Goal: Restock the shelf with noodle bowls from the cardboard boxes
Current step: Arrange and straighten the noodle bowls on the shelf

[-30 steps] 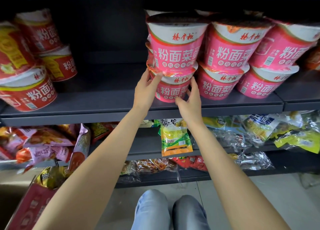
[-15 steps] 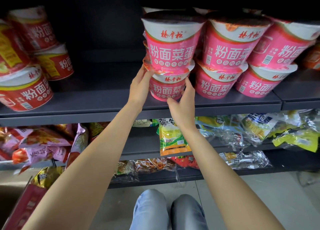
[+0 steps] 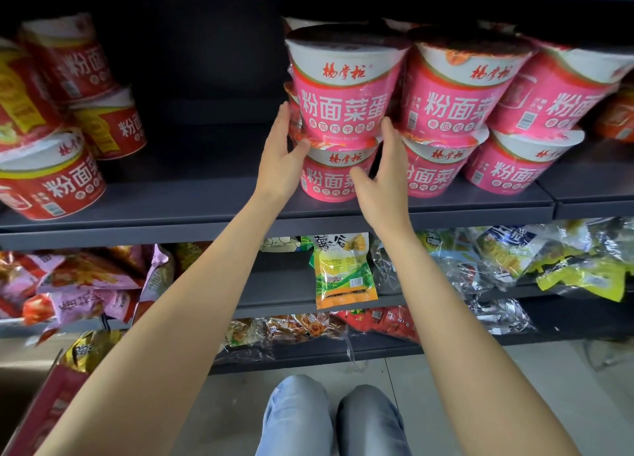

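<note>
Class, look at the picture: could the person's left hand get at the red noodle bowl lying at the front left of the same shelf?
Probably yes. The left hand rests open against the pink stack, holding nothing, and only bare shelf lies between it and the red noodle bowl.

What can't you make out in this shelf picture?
Head view:
- Bowls behind the front pink bowls: hidden by that front row.
- Lower pink bowl: label partly covered by the right hand.
- Red carton, bottom left: cut off by the edge.
- Small print on the labels: too small to read.
</note>
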Action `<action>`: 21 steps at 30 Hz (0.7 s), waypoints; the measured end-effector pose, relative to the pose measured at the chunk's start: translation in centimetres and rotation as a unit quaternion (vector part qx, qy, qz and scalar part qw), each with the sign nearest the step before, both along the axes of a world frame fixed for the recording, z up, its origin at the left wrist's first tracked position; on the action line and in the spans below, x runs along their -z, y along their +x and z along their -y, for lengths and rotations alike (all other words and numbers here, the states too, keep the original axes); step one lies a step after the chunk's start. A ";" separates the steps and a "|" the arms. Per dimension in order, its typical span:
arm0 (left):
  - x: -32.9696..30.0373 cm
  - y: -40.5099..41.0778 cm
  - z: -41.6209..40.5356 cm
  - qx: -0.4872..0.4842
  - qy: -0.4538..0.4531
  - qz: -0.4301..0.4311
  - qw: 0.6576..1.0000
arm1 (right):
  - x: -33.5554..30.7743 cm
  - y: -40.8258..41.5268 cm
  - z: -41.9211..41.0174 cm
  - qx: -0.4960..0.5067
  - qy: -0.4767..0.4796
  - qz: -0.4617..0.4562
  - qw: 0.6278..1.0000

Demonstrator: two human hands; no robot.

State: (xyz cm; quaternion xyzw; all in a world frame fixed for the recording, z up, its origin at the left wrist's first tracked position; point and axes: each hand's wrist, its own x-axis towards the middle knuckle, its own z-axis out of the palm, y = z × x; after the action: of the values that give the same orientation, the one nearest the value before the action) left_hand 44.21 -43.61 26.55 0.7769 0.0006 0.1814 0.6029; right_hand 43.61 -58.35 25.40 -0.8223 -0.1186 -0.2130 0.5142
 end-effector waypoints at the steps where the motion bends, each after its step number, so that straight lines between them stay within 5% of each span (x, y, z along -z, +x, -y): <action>1: 0.0 0.2 0.0 0.006 0.008 0.001 1.000 | -0.2 0.2 -0.1 -0.011 -0.002 -0.010 1.000; 21: 0.5 -0.4 0.6 -0.036 0.009 0.055 0.998 | -1.0 1.4 0.4 -0.038 -0.023 -0.037 0.998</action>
State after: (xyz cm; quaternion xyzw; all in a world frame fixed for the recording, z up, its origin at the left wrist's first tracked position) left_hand 43.84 -44.16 26.04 0.7707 -0.0065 0.2455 0.5879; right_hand 45.04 -58.75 26.38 -0.8362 -0.1355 -0.1601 0.5067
